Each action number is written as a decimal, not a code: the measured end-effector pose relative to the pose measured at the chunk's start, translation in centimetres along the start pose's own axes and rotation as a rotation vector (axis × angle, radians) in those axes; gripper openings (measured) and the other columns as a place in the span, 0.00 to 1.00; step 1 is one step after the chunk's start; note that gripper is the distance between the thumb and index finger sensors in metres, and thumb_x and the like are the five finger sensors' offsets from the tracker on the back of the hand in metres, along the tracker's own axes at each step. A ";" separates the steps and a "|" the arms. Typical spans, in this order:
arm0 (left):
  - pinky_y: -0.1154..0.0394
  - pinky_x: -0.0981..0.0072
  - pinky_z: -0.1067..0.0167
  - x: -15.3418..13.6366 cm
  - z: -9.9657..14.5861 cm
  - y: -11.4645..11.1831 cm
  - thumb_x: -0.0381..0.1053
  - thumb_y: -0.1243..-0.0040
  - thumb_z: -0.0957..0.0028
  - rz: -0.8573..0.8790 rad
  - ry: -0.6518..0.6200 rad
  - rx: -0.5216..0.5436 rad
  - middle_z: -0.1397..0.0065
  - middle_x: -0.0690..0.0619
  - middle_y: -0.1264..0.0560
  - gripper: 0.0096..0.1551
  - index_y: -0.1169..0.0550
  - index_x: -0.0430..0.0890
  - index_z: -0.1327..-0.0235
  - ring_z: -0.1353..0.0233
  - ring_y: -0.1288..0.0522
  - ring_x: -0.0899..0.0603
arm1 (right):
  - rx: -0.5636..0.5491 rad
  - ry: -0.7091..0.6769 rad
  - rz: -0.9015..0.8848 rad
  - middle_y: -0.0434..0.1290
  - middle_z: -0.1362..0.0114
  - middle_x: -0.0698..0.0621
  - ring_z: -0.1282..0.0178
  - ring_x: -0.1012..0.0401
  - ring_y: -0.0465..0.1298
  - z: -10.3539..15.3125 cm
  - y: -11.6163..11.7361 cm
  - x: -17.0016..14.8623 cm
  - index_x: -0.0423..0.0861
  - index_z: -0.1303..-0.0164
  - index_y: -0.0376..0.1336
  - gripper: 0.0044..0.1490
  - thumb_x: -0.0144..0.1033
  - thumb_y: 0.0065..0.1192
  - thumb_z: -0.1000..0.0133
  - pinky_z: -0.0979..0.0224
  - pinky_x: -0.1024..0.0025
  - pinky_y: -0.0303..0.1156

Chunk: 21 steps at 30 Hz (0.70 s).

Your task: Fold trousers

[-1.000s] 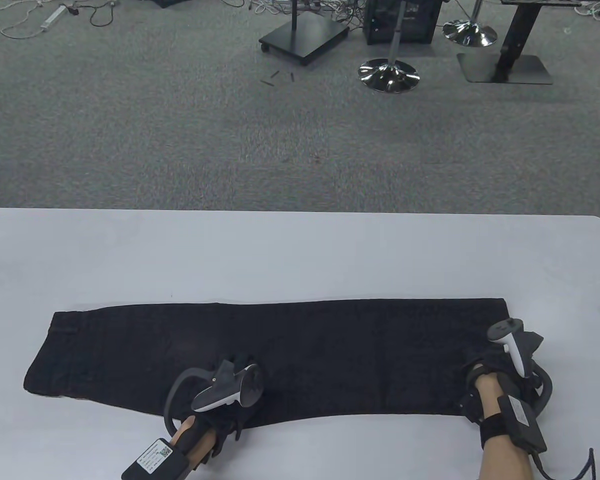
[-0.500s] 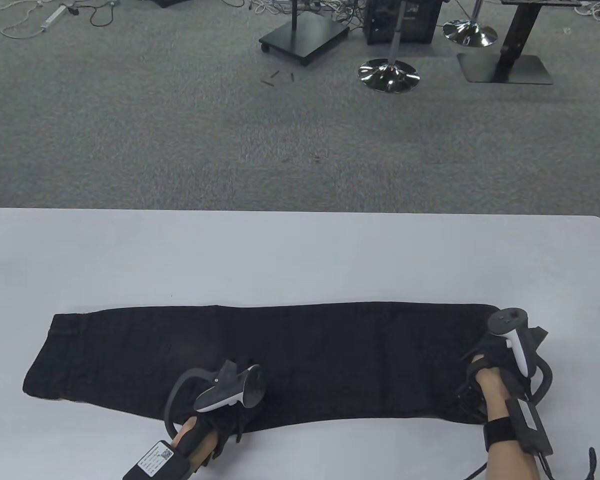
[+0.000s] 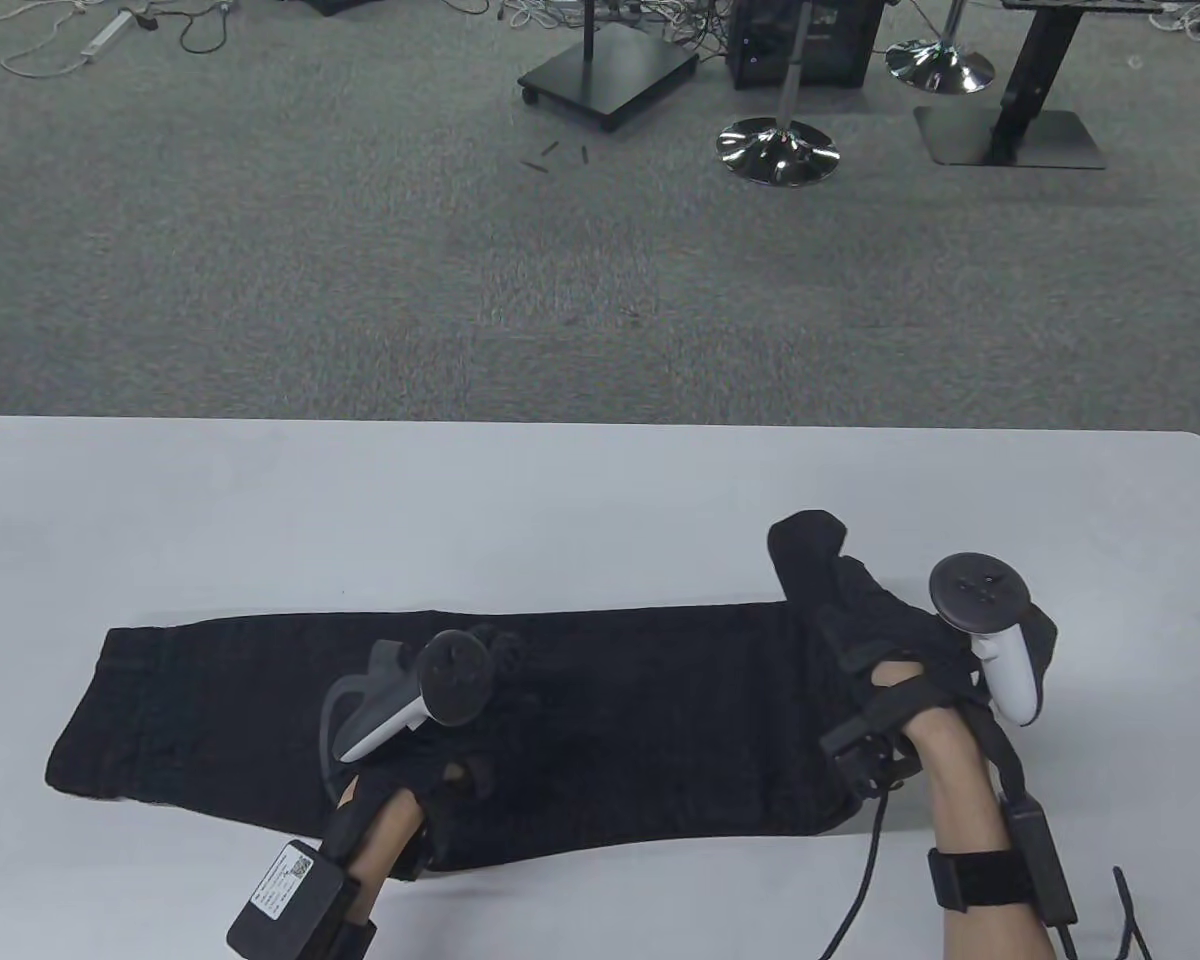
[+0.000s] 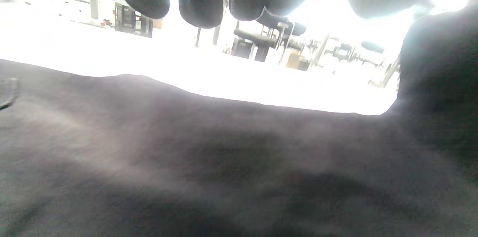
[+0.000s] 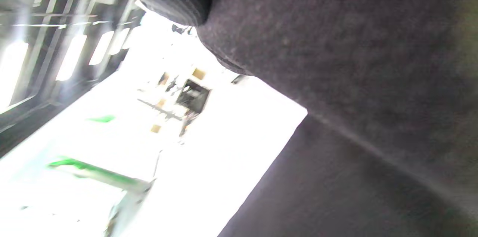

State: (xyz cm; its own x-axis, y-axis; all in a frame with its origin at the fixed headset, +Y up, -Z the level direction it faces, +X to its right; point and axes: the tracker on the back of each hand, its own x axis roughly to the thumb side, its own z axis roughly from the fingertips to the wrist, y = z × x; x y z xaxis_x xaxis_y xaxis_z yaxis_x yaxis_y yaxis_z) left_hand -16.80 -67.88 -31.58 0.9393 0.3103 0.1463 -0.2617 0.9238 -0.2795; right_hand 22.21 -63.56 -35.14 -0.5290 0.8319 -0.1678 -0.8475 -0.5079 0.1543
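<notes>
Since a second ago the right hand [image 3: 945, 655] has gripped the hem end of the trousers [image 3: 600, 720] and lifted it toward the waistband, starting the fold, while the left hand [image 3: 450, 720] presses their middle flat on the counter [image 3: 560, 500]

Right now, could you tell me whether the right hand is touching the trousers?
Touching: in the table view the right hand grips the hem end of the trousers, lifted off the table.
</notes>
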 end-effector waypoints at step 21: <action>0.38 0.39 0.19 0.4 -1.9 -3.5 0.76 0.54 0.40 0.875 -0.213 -0.143 0.11 0.56 0.46 0.47 0.46 0.56 0.12 0.11 0.38 0.39 | 0.162 -0.200 -0.195 0.66 0.29 0.47 0.39 0.52 0.74 -1.5 15.3 2.7 0.48 0.23 0.48 0.37 0.38 0.56 0.42 0.32 0.46 0.69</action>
State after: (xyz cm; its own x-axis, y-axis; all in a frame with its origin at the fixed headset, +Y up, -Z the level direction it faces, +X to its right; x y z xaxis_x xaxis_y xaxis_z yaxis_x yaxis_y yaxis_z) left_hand -15.02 -71.44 -32.36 0.3537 0.9354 -0.0053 -0.8182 0.3066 -0.4863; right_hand 7.79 -69.39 -34.70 -0.3250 0.9455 -0.0172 -0.9057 -0.3060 0.2933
